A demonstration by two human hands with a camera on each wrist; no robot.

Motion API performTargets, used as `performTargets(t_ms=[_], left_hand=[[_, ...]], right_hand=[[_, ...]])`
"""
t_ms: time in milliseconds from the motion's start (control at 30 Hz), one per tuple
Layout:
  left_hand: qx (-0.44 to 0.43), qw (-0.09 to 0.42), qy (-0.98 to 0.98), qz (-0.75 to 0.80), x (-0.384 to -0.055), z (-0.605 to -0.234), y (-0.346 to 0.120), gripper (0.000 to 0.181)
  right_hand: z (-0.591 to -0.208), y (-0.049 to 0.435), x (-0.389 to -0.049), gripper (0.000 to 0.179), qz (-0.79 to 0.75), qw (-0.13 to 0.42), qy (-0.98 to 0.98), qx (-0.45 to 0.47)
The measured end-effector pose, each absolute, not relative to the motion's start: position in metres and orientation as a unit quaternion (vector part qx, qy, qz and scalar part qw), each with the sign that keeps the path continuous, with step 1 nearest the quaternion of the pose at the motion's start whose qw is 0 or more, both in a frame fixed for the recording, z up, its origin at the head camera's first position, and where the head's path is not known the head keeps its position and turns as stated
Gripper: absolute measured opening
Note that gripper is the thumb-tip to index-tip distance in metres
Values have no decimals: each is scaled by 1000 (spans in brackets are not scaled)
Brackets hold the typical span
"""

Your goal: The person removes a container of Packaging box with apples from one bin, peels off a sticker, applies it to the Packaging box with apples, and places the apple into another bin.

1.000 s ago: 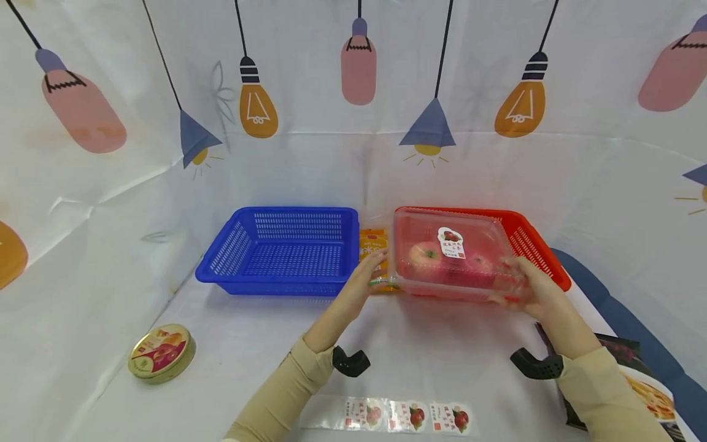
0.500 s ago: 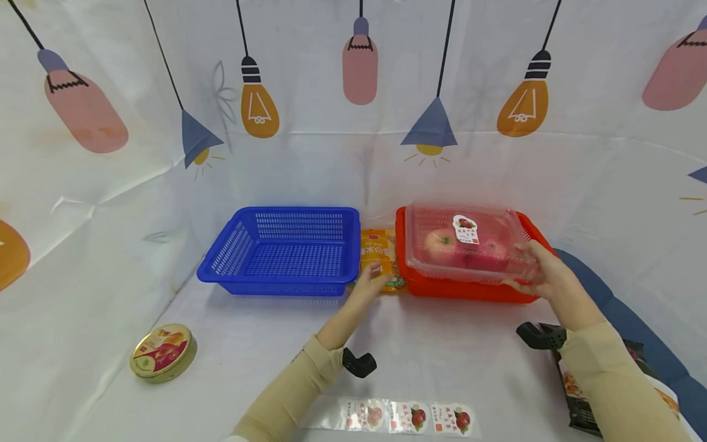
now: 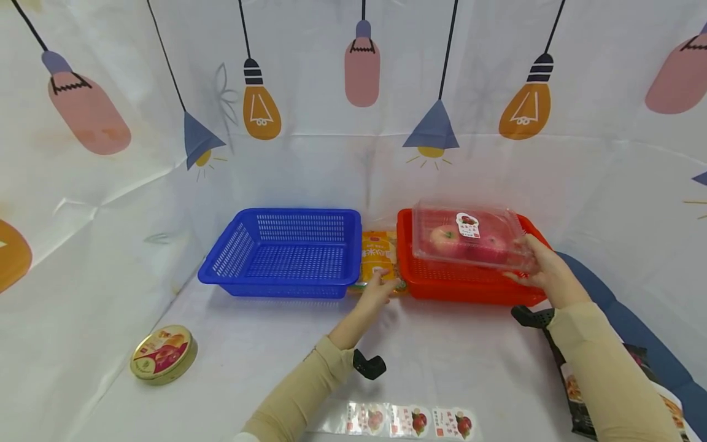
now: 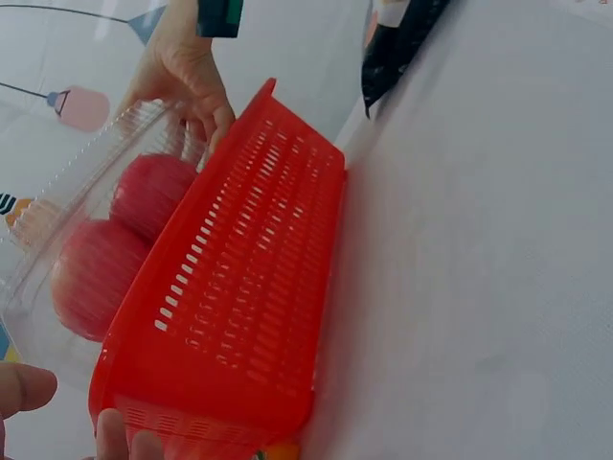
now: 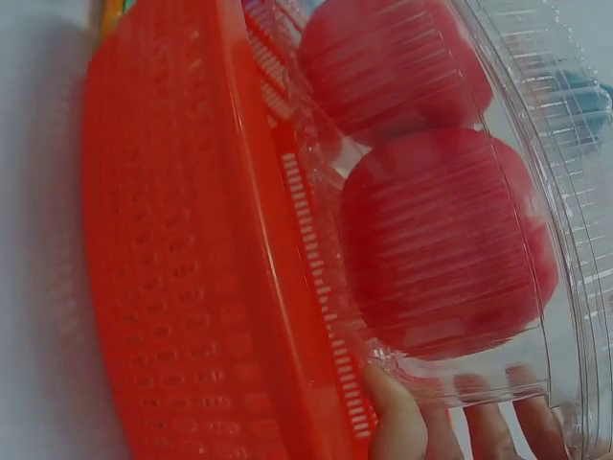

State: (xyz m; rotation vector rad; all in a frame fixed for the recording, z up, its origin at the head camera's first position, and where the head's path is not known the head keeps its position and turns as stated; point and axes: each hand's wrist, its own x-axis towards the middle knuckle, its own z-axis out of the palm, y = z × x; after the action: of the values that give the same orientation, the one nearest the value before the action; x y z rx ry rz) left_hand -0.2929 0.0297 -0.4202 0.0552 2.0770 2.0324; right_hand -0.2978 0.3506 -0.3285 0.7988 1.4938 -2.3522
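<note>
A clear plastic fruit box (image 3: 499,221) with apples (image 3: 448,241) inside and a white apple sticker (image 3: 468,225) on its lid is over the red basket (image 3: 469,288). My right hand (image 3: 544,273) holds the box by its right end; the right wrist view shows the thumb (image 5: 397,422) at one side and fingers at the other. The box sits tilted, its front edge inside the basket's front rim. My left hand (image 3: 377,291) is off the box, fingers spread, in front of a yellow snack packet (image 3: 378,248). In the left wrist view, its fingertips are near the basket's end.
A blue basket (image 3: 298,288) stands left of the packet. A round gold tin (image 3: 164,354) lies at the left. A strip of apple stickers (image 3: 409,421) lies at the front. Beneath my right forearm is a black food bag (image 3: 577,393).
The box has moved back and slightly right, over the red basket, in my right hand. My left hand has come off the box and drawn back toward the packet's front.
</note>
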Motion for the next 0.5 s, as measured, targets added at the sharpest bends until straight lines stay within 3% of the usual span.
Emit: performTargets(t_ms=[233,500], left_hand=[[20,118,707,697,-293,-422,36,52],[18,125,688,715,-293,-422,40,51]], right_hand=[[-334,355,-314,15,-812,139,503,261],[-336,356,-322,32,-807,140,502,277]])
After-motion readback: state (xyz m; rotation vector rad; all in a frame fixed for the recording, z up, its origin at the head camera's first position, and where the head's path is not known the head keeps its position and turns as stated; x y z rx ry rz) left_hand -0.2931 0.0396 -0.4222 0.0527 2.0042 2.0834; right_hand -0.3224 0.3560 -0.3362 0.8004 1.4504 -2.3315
